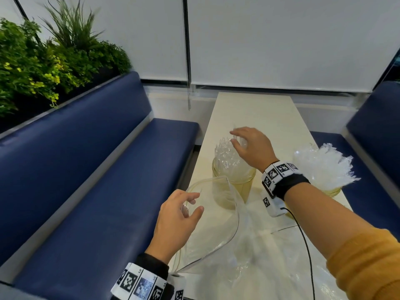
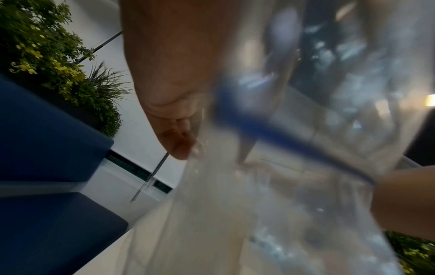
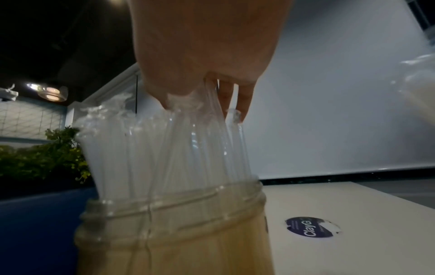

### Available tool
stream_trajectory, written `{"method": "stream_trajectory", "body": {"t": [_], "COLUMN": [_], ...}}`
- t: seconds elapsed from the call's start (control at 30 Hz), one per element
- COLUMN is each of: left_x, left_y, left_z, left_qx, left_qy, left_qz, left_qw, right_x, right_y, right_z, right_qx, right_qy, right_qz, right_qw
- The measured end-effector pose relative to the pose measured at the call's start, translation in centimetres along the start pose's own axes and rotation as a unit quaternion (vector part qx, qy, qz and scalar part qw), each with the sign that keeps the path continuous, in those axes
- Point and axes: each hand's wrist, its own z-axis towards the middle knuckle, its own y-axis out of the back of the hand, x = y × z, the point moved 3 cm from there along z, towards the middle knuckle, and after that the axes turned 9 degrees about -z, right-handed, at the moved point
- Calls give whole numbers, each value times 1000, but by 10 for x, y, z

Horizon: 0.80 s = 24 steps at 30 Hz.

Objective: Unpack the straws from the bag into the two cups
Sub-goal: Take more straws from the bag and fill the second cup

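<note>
Blue benches – green plants

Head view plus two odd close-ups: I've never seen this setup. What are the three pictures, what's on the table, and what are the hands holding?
No machine: a person wearing a head camera and one on each wrist. The head view shows a pale table with two clear cups. The right hand grasps wrapped straws standing in the nearer cup; the other cup is also full. The left hand holds the mouth of the clear bag. The left wrist close-up is blurred.
</note>
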Motion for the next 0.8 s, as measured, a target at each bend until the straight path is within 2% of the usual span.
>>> {"method": "stream_trajectory", "body": {"t": [0.07,0.17,0.3,0.37,0.43,0.5,0.6,0.67,0.73,0.8], "left_x": [-2,-7,-13,-15,-15,-13,-10,-14,-17,-18], "left_y": [0,-1,-5,-6,-6,-4,-2,-2,-3,-5], "left_z": [0,-2,-7,-9,-9,-10,-8,-9,-11,-12], "left_qx": [9,38,84,118,134,104,55,57,83,104], "left_qy": [-5,-9,-32,-42,-61,-75,-43,-42,-45,-45], "left_qz": [-4,-21,-19,1,13,12,-15,-3,49,91], "left_qw": [1000,999,996,992,989,992,997,997,994,989], "right_x": [-3,-7,-6,-4,-3,-3,14,40,73,104], "right_y": [-4,-3,2,-1,-4,2,35,62,86,96], "right_z": [-7,-10,-9,-12,-18,-20,-15,-13,-19,-34], "right_qx": [48,100,119,191,248,228,86,15,5,73], "right_qy": [-15,5,48,63,45,23,23,37,77,123], "right_qz": [-19,-65,-86,-89,-64,-33,-18,15,50,61], "right_qw": [999,993,988,976,966,973,996,999,996,988]}}
